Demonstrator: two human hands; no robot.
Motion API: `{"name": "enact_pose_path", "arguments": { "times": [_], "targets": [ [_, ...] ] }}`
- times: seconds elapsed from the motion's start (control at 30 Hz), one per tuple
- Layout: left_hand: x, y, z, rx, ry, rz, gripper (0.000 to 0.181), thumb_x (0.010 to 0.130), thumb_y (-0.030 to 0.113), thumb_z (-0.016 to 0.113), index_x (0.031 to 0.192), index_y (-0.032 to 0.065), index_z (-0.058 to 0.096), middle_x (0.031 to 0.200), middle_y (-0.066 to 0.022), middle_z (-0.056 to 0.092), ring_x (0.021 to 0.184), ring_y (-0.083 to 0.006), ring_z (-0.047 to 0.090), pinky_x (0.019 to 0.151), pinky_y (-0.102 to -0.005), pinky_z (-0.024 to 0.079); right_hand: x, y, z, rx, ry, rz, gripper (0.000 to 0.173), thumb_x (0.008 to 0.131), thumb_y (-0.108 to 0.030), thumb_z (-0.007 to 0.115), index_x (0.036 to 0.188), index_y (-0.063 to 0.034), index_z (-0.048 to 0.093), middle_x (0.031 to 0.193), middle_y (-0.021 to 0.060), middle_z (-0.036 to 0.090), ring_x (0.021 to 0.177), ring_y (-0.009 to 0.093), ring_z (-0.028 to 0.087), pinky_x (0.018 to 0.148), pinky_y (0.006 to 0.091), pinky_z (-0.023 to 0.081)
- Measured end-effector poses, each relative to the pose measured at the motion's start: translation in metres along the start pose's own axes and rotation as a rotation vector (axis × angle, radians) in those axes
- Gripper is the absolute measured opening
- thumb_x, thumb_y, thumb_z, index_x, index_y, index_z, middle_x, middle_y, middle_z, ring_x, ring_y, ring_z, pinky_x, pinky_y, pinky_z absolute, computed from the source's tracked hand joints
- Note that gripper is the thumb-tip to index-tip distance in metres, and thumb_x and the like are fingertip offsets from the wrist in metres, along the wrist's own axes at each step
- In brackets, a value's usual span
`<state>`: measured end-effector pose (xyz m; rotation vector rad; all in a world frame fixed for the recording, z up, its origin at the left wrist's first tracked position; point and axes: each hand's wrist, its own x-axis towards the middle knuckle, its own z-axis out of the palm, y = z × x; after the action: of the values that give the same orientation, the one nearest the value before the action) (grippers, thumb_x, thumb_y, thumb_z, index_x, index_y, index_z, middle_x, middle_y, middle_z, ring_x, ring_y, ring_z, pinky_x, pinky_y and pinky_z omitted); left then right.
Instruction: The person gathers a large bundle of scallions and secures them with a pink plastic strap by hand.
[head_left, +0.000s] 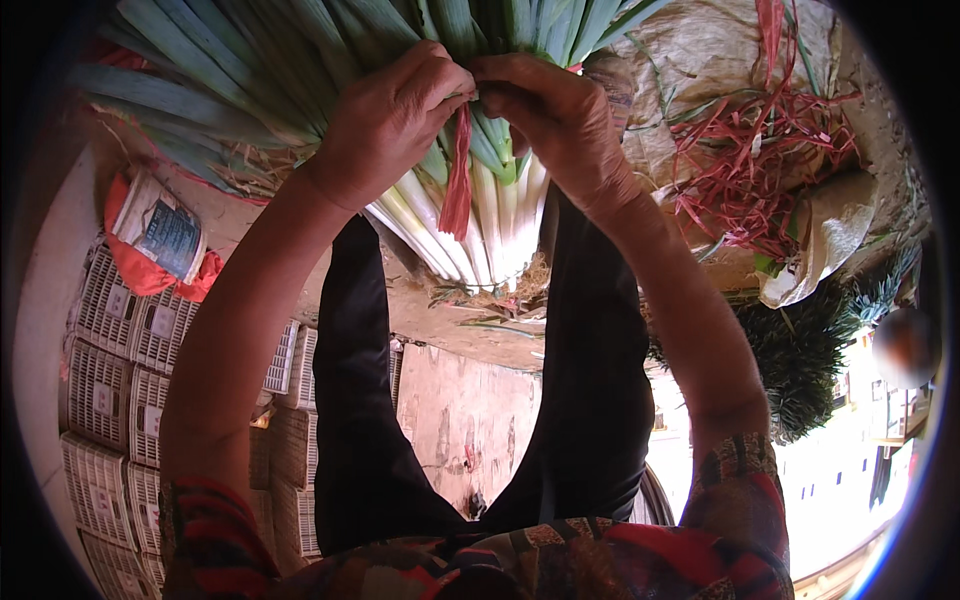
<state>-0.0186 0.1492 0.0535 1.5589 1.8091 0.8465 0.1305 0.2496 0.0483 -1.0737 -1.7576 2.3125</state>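
Observation:
A thick bundle of leeks or large green onions (480, 225) stands before me between my knees, white stalks and roots low, green leaves spreading upward. My left hand (409, 120) is across its front, thumb and forefinger pinched on a red plastic strip (457, 176). One end of the strip hangs down over the stalks. My right hand (562, 124) is close beside the left, its fingers curled in front of the leaves and the fingertips nearly meeting the left ones. Whatever lies between the right fingers is hidden. A bit of red band shows behind the right hand.
Tangled red plastic strips (772, 165) lie on woven sacking (667, 45) at the right. More leafy greens (795, 352) are below them. Stacked plastic crates (105, 382) stand at the left, near a printed packet (161, 225) on red plastic. My dark-trousered legs (600, 360) flank the bundle.

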Motion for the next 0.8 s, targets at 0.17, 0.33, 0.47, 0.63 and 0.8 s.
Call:
{"name": "enact_pose_path", "arguments": {
  "times": [0.17, 0.33, 0.47, 0.63, 0.8],
  "targets": [
    [0.001, 0.003, -0.005, 0.066, -0.016, -0.005, 0.020, 0.070, 0.001, 0.065, 0.082, 0.0062, 0.050, 0.076, -0.0062, 0.050, 0.067, -0.0235, 0.055, 0.056, -0.0308, 0.046, 0.010, -0.005, -0.013, 0.000, -0.177, 0.128, 0.018, 0.080, 0.000, 0.056, 0.095, -0.0061, 0.062, 0.067, 0.0010, 0.057, 0.049, 0.004, 0.047, 0.044, 0.0204, 0.039],
    [0.001, 0.005, -0.010, -0.038, -0.065, -0.020, 0.018, 0.070, -0.003, 0.066, 0.083, 0.0030, 0.054, 0.078, -0.0076, 0.054, 0.066, -0.0227, 0.056, 0.058, -0.0287, 0.045, 0.023, -0.003, -0.020, -0.058, -0.292, 0.093, 0.013, 0.080, -0.004, 0.057, 0.092, -0.0068, 0.062, 0.065, 0.0007, 0.057, 0.051, 0.004, 0.049, 0.044, 0.0207, 0.040],
    [0.001, 0.004, -0.010, -0.081, -0.040, 0.000, 0.016, 0.072, -0.001, 0.061, 0.083, 0.0058, 0.051, 0.076, -0.0072, 0.048, 0.065, -0.0235, 0.054, 0.054, -0.0322, 0.044, 0.027, -0.011, -0.023, -0.217, -0.320, 0.077, 0.010, 0.078, -0.010, 0.058, 0.087, -0.0074, 0.061, 0.064, 0.0052, 0.059, 0.053, 0.015, 0.056, 0.047, 0.0265, 0.045],
    [-0.005, 0.011, -0.015, 0.091, -0.104, -0.076, 0.014, 0.075, 0.007, 0.063, 0.082, 0.0070, 0.051, 0.074, -0.0074, 0.048, 0.065, -0.0243, 0.055, 0.054, -0.0322, 0.045, 0.029, -0.039, -0.021, -0.926, -0.352, -0.211, 0.012, 0.077, -0.014, 0.057, 0.084, -0.0047, 0.054, 0.064, 0.0098, 0.059, 0.057, 0.027, 0.059, 0.053, 0.0350, 0.048],
    [-0.011, 0.027, -0.014, 0.226, -0.112, -0.140, 0.013, 0.077, 0.011, 0.062, 0.078, 0.0080, 0.049, 0.072, -0.0070, 0.048, 0.061, -0.0256, 0.054, 0.050, -0.0337, 0.043, 0.032, -0.041, -0.008, -1.134, -0.242, -0.114, 0.012, 0.075, -0.013, 0.060, 0.082, -0.0050, 0.052, 0.064, 0.0133, 0.059, 0.060, 0.034, 0.060, 0.055, 0.0432, 0.048]
  ]
}}
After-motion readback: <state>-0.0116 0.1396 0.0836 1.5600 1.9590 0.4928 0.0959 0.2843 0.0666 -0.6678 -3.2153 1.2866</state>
